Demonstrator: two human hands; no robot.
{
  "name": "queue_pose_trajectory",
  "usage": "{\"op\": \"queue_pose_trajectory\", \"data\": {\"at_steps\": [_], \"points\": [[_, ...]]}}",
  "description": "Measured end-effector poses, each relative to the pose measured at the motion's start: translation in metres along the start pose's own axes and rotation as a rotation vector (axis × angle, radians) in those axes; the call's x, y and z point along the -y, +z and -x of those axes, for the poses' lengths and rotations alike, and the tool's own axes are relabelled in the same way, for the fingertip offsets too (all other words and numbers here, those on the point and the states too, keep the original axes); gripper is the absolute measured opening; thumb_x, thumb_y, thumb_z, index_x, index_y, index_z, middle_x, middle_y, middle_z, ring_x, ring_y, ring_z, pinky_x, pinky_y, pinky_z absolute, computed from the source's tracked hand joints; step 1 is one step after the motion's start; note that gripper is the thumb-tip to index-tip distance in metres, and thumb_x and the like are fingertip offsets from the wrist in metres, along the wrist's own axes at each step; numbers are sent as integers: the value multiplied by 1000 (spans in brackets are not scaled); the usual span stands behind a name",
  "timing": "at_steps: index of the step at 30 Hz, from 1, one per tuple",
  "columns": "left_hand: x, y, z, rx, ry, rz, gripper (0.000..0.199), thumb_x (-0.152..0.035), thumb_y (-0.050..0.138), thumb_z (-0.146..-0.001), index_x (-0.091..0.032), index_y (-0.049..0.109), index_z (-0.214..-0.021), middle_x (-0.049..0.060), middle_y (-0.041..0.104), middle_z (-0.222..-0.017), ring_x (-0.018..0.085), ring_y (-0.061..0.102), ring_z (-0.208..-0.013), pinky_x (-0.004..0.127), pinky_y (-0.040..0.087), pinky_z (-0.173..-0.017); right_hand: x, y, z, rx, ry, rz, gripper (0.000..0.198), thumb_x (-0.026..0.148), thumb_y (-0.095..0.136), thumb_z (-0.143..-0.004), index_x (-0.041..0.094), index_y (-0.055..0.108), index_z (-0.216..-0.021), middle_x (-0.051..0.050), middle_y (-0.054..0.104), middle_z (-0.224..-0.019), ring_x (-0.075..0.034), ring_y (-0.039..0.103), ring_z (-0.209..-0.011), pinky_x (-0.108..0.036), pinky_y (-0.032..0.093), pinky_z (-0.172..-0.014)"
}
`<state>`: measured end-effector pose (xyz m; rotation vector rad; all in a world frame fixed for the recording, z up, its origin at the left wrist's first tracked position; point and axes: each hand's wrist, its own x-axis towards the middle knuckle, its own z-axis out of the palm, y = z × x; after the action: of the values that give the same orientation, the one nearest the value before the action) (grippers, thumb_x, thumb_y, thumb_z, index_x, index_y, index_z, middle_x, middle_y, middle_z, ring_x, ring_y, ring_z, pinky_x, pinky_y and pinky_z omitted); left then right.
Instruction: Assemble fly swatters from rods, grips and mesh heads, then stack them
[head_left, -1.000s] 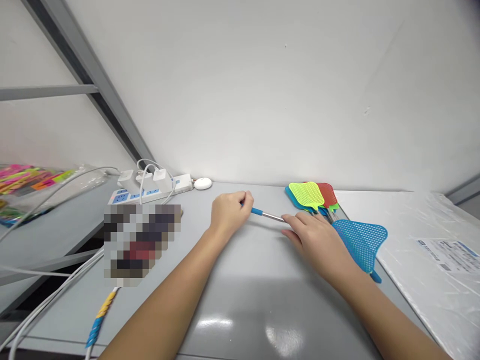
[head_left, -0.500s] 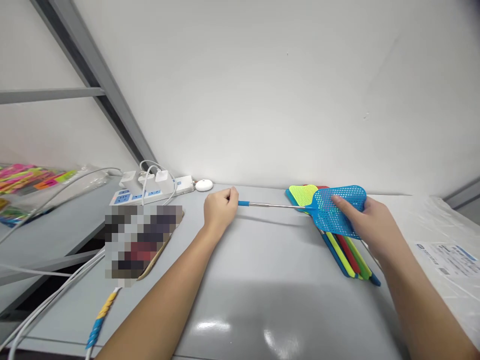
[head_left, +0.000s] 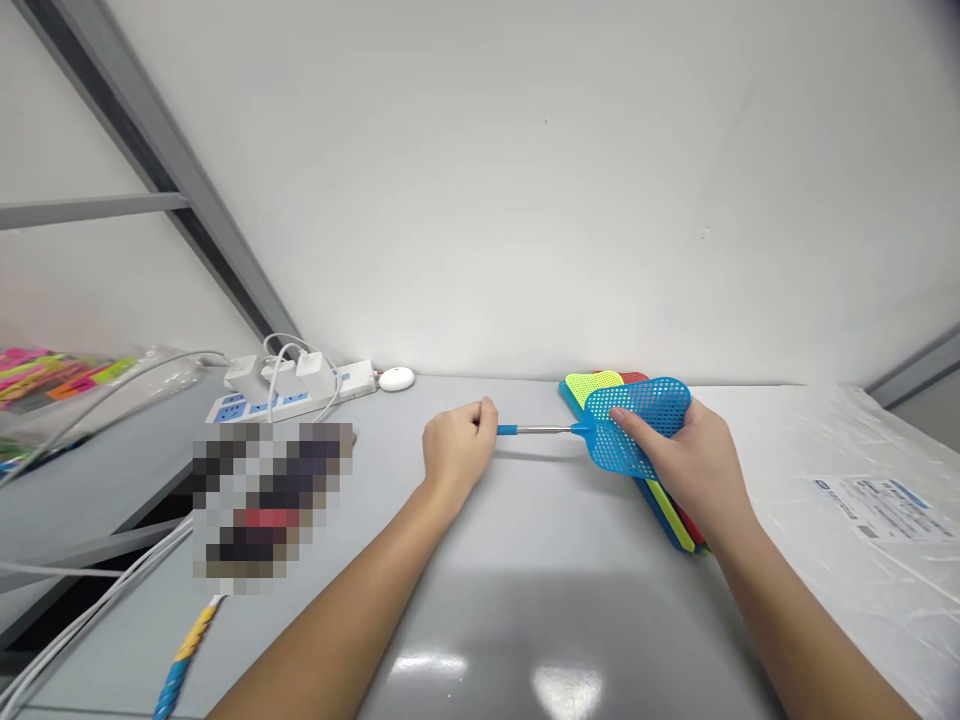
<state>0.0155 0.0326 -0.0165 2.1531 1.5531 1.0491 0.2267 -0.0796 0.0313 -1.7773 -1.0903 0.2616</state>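
Note:
A blue fly swatter [head_left: 616, 452] with a perforated head and a telescopic metal shaft is held level above the grey table [head_left: 517, 560]. My left hand [head_left: 459, 440] is closed around its blue handle end, most of which the fingers hide. My right hand [head_left: 697, 455] grips the far side of the swatter's head, thumb on top and fingers underneath. A short length of metal shaft shows between handle and head. Behind and below the head lies a stack of fly swatters [head_left: 596, 384] in yellow-green, red and blue, partly covered by the held one and my right hand.
At left are a white power strip [head_left: 352, 380] with plugged-in chargers, a small white round case [head_left: 396, 379] and a blurred-out phone [head_left: 277, 500] with its cable. Colourful bagged items [head_left: 67, 385] lie far left. Clear plastic packaging [head_left: 840, 440] with a label covers the right side.
The swatter's metal shaft has become shorter. My right hand has moved left with the head, closer to my left hand; the view has also shifted slightly.

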Motion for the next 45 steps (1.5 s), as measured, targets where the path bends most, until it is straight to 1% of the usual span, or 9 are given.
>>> {"op": "queue_pose_trajectory", "data": {"at_steps": [9,13,17,21,25,30,34,38,45], "points": [[-2,-6,-3,96,99,9,51,-44,31,-95,-20,45,-52,-3,34,-47,13,32,-46,28,20,-51,3,-11,-1,60,-24,-143,38,50,74,-70,19,68,-93,-7,73,-81,-24,69,-68,-31,54,-53],[-9,-7,1,231,263,-21,48,-48,33,-95,-20,45,-58,-2,43,-51,13,37,-49,28,23,-54,-3,-18,-10,66,57,-191,41,51,76,-68,19,67,-92,-6,73,-80,-24,69,-68,-32,55,-55],[-20,0,11,407,440,-35,38,-47,33,-96,-23,53,-77,-2,56,-64,15,45,-56,27,26,-57,-13,-26,-23,-31,185,-488,42,54,71,-72,22,63,-98,-1,70,-79,-19,66,-63,-29,53,-53],[-32,11,21,491,256,244,34,-47,33,-96,-23,52,-81,-2,55,-65,14,51,-58,25,32,-56,-20,-33,-33,-80,208,-711,45,64,47,-85,22,59,-97,0,65,-70,-16,63,-58,-30,53,-57],[-56,27,21,495,-48,609,42,-52,27,-94,-20,50,-80,-2,55,-63,13,54,-53,24,38,-52,-33,-37,-41,17,165,-365,50,68,37,-87,23,56,-100,-3,67,-77,-19,65,-68,-33,51,-65],[-99,64,19,429,-4,546,41,-46,36,-90,-19,47,-63,-2,48,-57,11,45,-53,23,31,-51,-63,-37,-54,171,184,410,58,69,28,-88,21,60,-85,-9,69,-86,-22,64,-78,-33,45,-71],[-124,96,23,402,49,405,37,-39,44,-87,-19,44,-56,-2,47,-53,12,42,-52,25,25,-51,-87,-39,-63,268,277,511,57,67,34,-87,18,60,-76,-17,69,-84,-27,65,-80,-36,44,-68],[-135,117,26,415,81,249,33,-34,46,-85,-20,48,-54,1,52,-53,15,47,-52,27,24,-52,-102,-40,-65,426,389,500,56,64,34,-89,16,60,-78,-15,68,-67,-24,65,-59,-34,47,-58],[-129,118,31,424,154,76,31,-34,37,-92,-21,56,-71,5,64,-72,19,58,-66,27,32,-56,-99,-36,-62,621,432,348,60,67,30,-90,15,58,-80,-13,66,-60,-21,63,-45,-31,50,-46]]}}
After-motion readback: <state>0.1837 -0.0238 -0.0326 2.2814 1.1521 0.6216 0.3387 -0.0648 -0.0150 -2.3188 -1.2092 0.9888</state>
